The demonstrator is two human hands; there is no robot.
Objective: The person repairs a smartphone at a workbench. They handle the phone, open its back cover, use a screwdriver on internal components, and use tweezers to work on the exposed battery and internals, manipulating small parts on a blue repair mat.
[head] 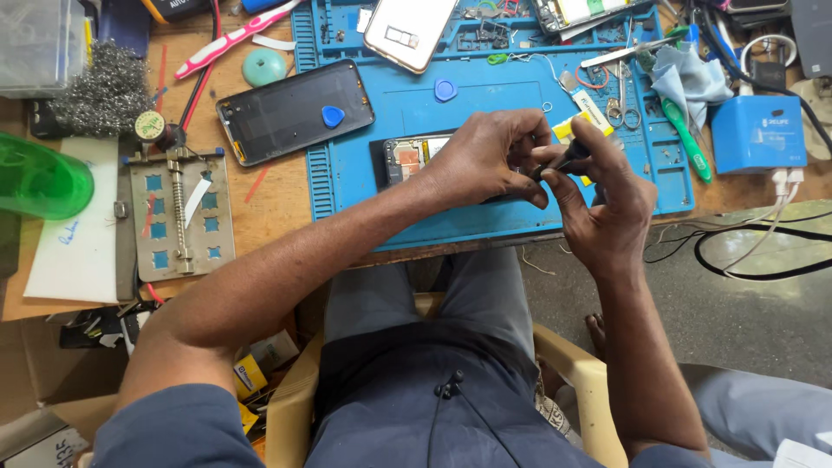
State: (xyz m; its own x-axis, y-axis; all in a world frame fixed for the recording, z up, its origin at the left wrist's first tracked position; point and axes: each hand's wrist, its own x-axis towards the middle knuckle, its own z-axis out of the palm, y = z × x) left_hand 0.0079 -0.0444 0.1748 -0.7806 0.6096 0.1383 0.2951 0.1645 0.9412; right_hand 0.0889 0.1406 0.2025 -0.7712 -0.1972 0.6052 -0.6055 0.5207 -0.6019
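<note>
Pressing down on the opened phone, your left hand covers its right half, fingers curled together against it. Your right hand, at three o'clock of the left, pinches a slim black tool between thumb and forefinger, tip aimed at the phone. That phone lies on the blue work mat near the table edge. At ten o'clock of your hands, a second dark phone carries a blue pick.

Matt blue rubbery work mat, glossy green plastic bottle, bare wooden desk
</note>
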